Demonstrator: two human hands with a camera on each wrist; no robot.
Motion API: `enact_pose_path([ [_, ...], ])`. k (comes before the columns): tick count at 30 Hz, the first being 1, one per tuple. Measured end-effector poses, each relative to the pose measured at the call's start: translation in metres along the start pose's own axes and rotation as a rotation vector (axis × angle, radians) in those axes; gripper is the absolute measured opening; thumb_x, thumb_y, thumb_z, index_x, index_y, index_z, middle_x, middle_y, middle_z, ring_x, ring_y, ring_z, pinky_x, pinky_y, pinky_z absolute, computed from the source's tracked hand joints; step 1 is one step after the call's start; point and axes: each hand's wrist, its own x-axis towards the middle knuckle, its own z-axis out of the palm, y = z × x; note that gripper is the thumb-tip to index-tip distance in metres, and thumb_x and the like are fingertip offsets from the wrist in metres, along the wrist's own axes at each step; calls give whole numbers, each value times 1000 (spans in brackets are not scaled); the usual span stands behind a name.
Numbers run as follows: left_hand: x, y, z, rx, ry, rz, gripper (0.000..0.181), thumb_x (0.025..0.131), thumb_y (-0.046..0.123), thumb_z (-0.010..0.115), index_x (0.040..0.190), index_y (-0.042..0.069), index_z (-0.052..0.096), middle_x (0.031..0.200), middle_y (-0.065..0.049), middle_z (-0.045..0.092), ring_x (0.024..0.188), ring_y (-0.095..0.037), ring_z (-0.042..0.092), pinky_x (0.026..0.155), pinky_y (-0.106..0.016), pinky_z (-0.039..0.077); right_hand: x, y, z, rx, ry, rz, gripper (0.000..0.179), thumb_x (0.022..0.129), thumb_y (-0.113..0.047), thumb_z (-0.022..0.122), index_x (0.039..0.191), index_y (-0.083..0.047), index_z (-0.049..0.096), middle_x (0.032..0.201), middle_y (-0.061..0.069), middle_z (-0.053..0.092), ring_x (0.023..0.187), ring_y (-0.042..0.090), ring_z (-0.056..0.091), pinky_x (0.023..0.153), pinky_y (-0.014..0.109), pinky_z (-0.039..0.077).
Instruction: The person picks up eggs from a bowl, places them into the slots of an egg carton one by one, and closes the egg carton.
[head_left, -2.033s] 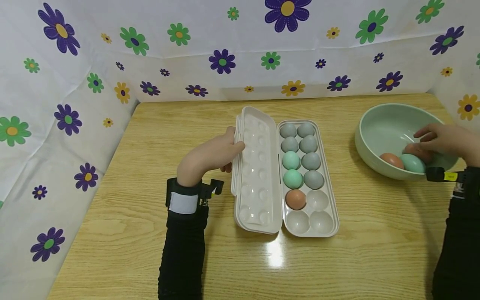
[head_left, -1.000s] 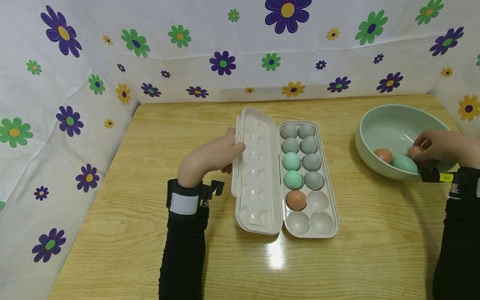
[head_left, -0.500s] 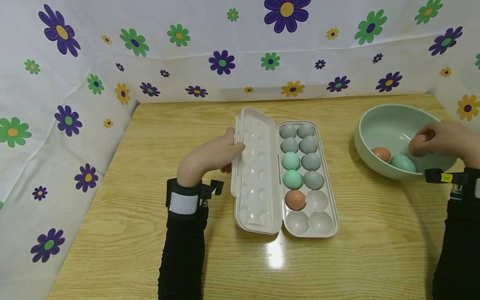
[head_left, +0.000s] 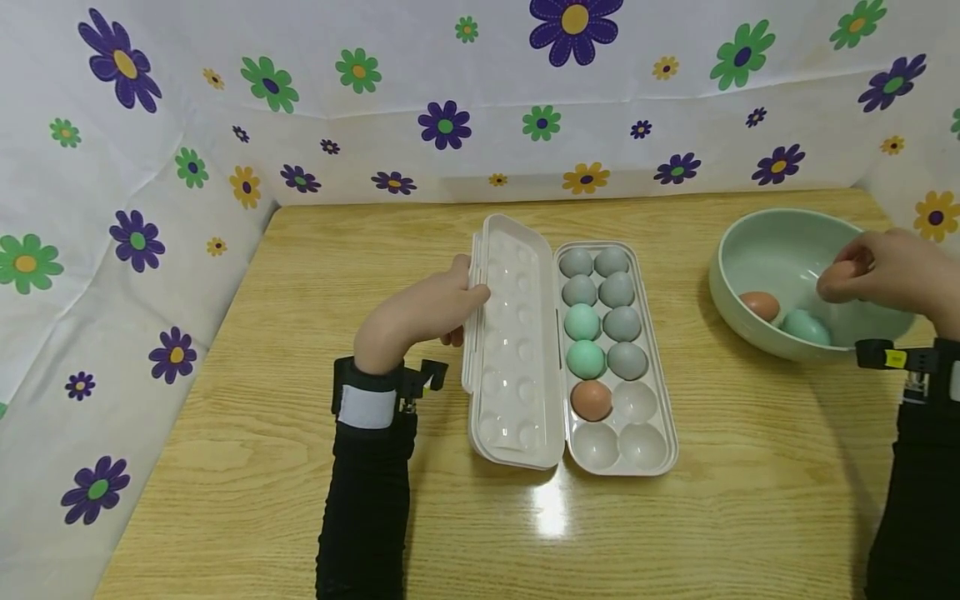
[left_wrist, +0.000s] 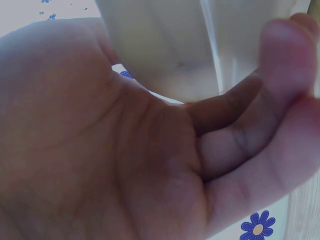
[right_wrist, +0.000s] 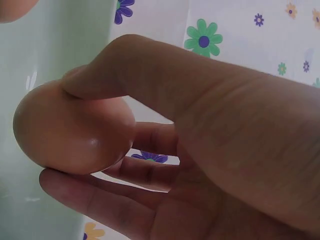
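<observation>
My right hand (head_left: 896, 268) pinches a brown egg (right_wrist: 75, 132) between thumb and fingertips, above the pale green bowl (head_left: 765, 242). Inside that bowl lie another brown egg (head_left: 760, 306) and a turquoise egg (head_left: 806, 327). With thumb and fingers, my left hand (head_left: 427, 312) grips the raised lid (head_left: 513, 350) of a white egg carton (head_left: 660, 417). The carton's base holds several grey eggs (head_left: 622, 323), two mint green eggs (head_left: 586, 358) and one brown egg (head_left: 592, 400). Three cups at its near end hold nothing. In the left wrist view the lid's wall passes between thumb and fingers.
A light wood table (head_left: 300, 500) carries the carton in the middle and the bowl at the right. White cloth (head_left: 315, 92) with printed flowers stands along the back and both sides.
My right hand has closed its fingers on a brown egg in the bowl and lifted it. The other brown egg and the turquoise egg have rolled leftward. My left hand stays put.
</observation>
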Motion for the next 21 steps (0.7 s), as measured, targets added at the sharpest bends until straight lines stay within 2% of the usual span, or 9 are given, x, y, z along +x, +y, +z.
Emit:
enact_pose_path([
  [11, 0, -1, 1, 8, -2, -14, 42, 97, 27, 30, 129, 0, 26, 73, -13, 53, 55, -22, 50, 54, -32, 45, -12, -15, -3, -9, 73, -22, 52, 77, -22, 73, 105, 16, 50, 96, 31, 44, 86, 41, 39, 59, 41, 43],
  [16, 1, -1, 0, 3, -5, -14, 42, 97, 27, 30, 129, 0, 26, 73, -13, 52, 54, -22, 49, 51, -27, 42, -14, -18, -4, -16, 105, -22, 51, 77, -21, 73, 105, 16, 51, 98, 33, 44, 89, 44, 39, 63, 49, 44],
  [21, 1, -1, -1, 8, -3, -17, 42, 97, 27, 30, 129, -1, 25, 72, -13, 53, 54, -22, 50, 53, -30, 44, -13, -21, -4, -6, 122, -19, 53, 78, -24, 71, 107, 15, 50, 104, 34, 42, 92, 46, 38, 69, 56, 44],
])
